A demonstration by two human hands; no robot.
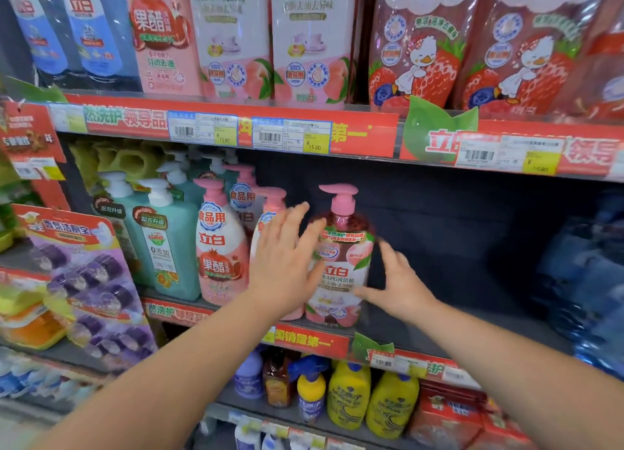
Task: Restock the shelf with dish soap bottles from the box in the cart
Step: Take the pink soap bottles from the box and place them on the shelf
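A pink peach-label dish soap bottle (339,260) with a pink pump stands upright at the front of the middle shelf (422,334). My left hand (285,258) is flat and spread against the bottle's left side, fingers pointing up. My right hand (398,277) is spread by its lower right side, fingertips at the label. Neither hand grips it. Another pink bottle (270,213) is partly hidden behind my left hand. Left of it stand a pomegranate bottle (219,247) and teal bottles (169,243). The box and cart are out of view.
Right of the peach bottle the middle shelf is dark and bare up to blue packs (587,280). Refill pouches (304,37) fill the upper shelf. Yellow bottles (351,395) sit on the lower shelf. A hanging display of purple items (94,280) juts out at left.
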